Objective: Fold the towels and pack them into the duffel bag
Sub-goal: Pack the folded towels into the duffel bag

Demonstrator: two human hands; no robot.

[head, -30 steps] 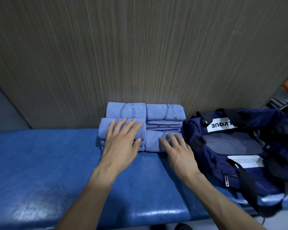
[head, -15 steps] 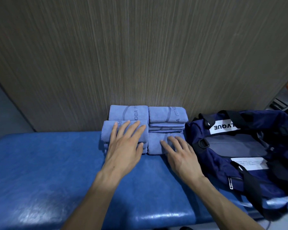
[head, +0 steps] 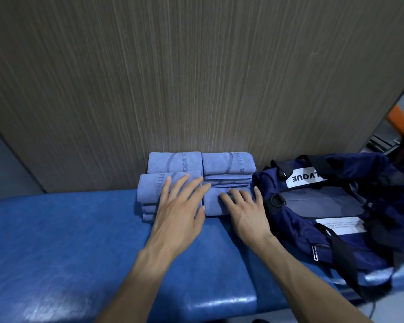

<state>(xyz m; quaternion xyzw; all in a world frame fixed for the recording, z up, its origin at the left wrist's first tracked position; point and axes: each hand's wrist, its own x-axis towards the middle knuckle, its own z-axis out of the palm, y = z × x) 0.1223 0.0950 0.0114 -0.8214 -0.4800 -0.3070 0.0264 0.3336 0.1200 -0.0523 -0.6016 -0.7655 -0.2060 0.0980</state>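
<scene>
Several folded light-blue towels stand in stacks against the wall on a blue padded bench (head: 56,241). My left hand (head: 180,213) lies flat with spread fingers on the front left towel stack (head: 149,187). My right hand (head: 245,206) rests on the front right folded towel (head: 211,201), its fingers slightly bent over the top. Two more towel stacks sit behind, the back left one (head: 173,162) and the back right one (head: 226,162). The navy duffel bag (head: 336,206) lies open just right of the towels, touching them.
A wood-grain wall panel (head: 196,78) rises directly behind the towels. The bag has black straps (head: 341,250) hanging over the bench's front edge and a white label (head: 303,178). Something orange (head: 401,117) shows at the far right.
Both hands have slid forward onto the front towels; my right hand moved from the bench surface up onto the front right towel. The view shifted slightly.
</scene>
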